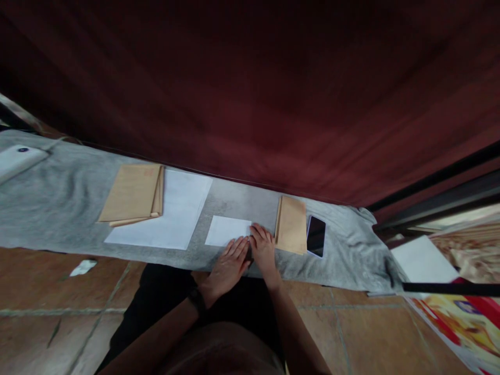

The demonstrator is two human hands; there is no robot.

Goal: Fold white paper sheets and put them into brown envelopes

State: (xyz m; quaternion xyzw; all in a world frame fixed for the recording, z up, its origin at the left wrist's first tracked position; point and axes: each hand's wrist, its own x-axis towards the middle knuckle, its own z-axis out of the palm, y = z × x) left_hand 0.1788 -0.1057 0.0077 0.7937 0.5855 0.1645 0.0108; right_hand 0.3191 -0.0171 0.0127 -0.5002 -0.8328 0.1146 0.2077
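A small white sheet of paper (225, 230), seemingly folded, lies on the grey cloth in front of me. My left hand (230, 262), with a dark band at the wrist, rests its outstretched fingers on the paper's lower right part. At the paper's right edge, the fingers of my right hand (263, 249) press down, slightly bent and not wrapped round anything I can see. Just right of that hand is a small stack of brown envelopes (292, 225). Larger white sheets (172, 221) lie to the left, partly under another pile of brown envelopes (133, 191).
A phone (316, 236) lies beside the right envelopes. The grey cloth (70, 192) covers a narrow surface with a dark red panel (250, 104) behind it. A white device (21, 161) sits far left. A colourful box (464, 323) stands at lower right. Tissue (83, 267) is on the tiled floor.
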